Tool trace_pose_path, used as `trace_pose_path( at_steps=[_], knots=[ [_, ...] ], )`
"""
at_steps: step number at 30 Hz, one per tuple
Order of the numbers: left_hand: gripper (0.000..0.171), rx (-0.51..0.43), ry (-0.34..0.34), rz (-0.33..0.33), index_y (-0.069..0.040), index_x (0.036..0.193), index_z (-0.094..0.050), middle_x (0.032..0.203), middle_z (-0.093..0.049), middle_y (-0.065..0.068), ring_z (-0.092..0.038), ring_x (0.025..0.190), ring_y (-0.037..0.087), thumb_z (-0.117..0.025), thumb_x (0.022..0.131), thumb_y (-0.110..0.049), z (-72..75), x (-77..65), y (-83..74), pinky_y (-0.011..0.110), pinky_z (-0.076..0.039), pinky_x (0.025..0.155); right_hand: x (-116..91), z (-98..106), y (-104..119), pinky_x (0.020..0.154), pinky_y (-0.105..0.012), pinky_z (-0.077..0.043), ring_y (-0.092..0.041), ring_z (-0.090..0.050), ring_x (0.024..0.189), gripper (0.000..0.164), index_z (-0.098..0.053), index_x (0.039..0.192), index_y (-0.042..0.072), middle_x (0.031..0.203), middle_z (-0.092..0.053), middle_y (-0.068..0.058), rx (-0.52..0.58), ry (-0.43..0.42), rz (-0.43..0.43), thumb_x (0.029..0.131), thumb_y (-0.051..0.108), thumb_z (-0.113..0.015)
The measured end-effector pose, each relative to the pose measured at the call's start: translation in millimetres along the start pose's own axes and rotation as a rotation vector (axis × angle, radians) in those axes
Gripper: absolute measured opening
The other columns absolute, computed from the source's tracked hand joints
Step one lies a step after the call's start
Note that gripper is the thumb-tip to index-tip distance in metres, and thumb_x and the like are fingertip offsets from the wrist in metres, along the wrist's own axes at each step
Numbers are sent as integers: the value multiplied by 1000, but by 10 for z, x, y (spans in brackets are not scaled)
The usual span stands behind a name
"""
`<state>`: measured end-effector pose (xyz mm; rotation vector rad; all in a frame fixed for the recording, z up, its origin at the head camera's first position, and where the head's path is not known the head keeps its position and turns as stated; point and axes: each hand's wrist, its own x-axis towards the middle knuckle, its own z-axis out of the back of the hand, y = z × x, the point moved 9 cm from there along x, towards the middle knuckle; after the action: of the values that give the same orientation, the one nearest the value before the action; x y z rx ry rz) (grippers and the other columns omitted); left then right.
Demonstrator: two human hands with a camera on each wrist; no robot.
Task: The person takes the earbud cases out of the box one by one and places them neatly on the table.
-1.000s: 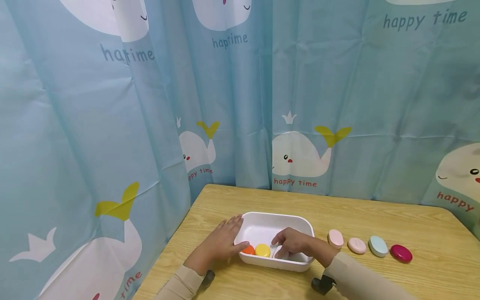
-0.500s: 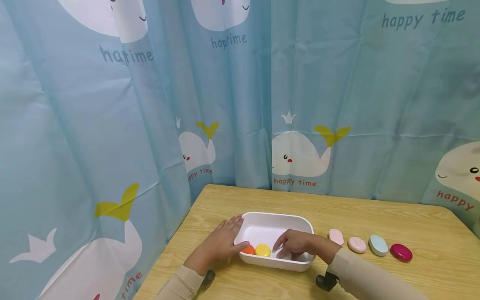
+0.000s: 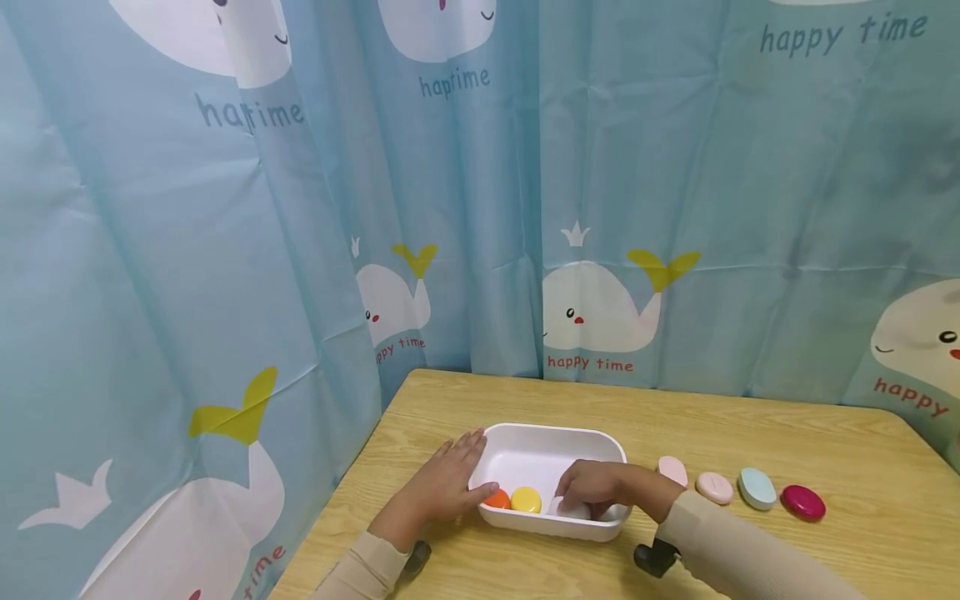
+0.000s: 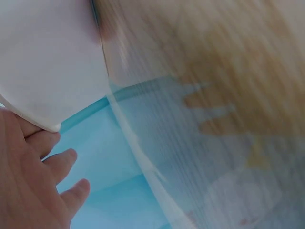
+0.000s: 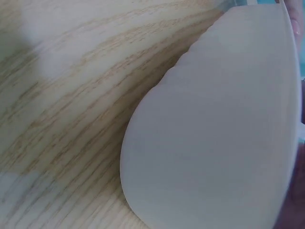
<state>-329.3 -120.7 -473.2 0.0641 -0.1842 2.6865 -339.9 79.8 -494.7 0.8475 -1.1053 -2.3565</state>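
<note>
A white plastic basin point(image 3: 551, 525) stands on the wooden table in the head view. My left hand point(image 3: 447, 479) rests on its left end, thumb over the rim and fingers stretched along the outside. Inside the basin, an orange soap bar point(image 3: 498, 499) lies near that thumb, beside a round yellow soap bar point(image 3: 527, 500). My right hand point(image 3: 597, 482) reaches into the right half, its curled fingers on a white oval soap bar point(image 3: 573, 508), which they partly hide. In the right wrist view the basin wall point(image 5: 209, 124) hides most of that hand.
Right of the basin, a row of soap bars lies on the table point(image 3: 720, 550): a pale pink oval one point(image 3: 672, 471), an engraved pink one point(image 3: 715, 488), a light blue one point(image 3: 757, 489) and a magenta one point(image 3: 803, 503). A whale-print curtain point(image 3: 480, 208) hangs behind the table.
My right hand has moved slightly to the right inside the basin, its index finger drawing in toward the white soap bar. My left hand stays on the basin's left end.
</note>
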Motion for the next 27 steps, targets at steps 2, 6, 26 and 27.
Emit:
trace_pose_path(
  at_steps=[2,6,26,27],
  knots=[
    [87,0,3,3,-8,156,-20,161,-15,3,-14,147,22,-35,94,-68,-2,4,4,49,-14,116,-11,41,14,53,-24,-46,-13,-49,61,9,-68,93,6,75,-57,-3,15,-32,10,84,6,-70],
    [87,8,6,1,-7,155,-21,161,-15,4,-15,147,23,-34,94,-68,-3,5,0,49,-14,116,-32,110,32,57,-29,-52,-16,-53,65,14,-66,93,4,78,-58,-6,73,-84,16,82,5,-74],
    [86,-19,-1,8,-7,155,-24,161,-19,4,-18,146,24,-36,94,-67,29,-5,-28,49,-15,116,-194,286,41,71,-41,-58,-21,-59,69,47,-50,126,-4,95,-56,-16,406,-8,106,87,12,-71],
    [86,-18,0,8,-7,155,-24,161,-18,4,-18,146,24,-36,94,-67,25,-3,-25,49,-15,116,-215,303,44,72,-41,-58,-21,-59,71,49,-49,128,-4,96,-56,-16,407,-6,111,88,12,-71]
  ],
)
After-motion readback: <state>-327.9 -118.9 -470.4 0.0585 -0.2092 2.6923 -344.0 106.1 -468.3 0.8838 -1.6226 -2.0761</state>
